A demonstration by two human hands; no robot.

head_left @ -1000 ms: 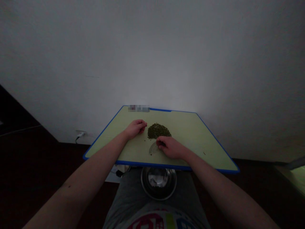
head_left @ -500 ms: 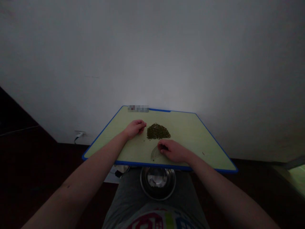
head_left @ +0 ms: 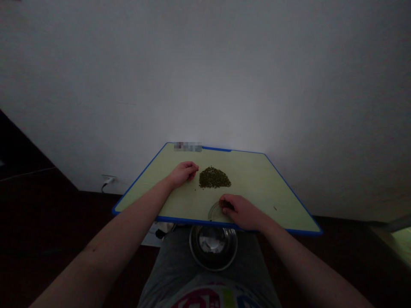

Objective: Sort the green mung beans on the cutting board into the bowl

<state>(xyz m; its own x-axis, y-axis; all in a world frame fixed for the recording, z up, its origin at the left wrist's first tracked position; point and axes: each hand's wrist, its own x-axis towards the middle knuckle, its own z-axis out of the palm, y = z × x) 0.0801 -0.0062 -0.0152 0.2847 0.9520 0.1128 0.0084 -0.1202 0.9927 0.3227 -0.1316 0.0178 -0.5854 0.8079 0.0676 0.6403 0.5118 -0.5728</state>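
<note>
A low heap of dark green chopped herb [head_left: 214, 178] lies in the middle of a pale green cutting board with a blue rim [head_left: 253, 171]. My left hand [head_left: 183, 173] rests on the board in a loose fist just left of the heap, touching only the board. Near the board's front edge, my right hand [head_left: 241, 210] has its fingers curled over the side of a clear half-round plastic scraper [head_left: 214, 212]. A few dark flecks are scattered on the board around the heap.
A steel bowl [head_left: 192, 247] rests on my grey-clad lap [head_left: 167, 267], just below the board's near edge. A white wall [head_left: 205, 85] rises behind the board, with a socket and cable [head_left: 108, 180] low at left. Dark floor lies on both sides.
My right hand has slid right and toward me, taking the clear scraper away from the heap. The heap's near edge looks tidier. My left hand has stayed put.
</note>
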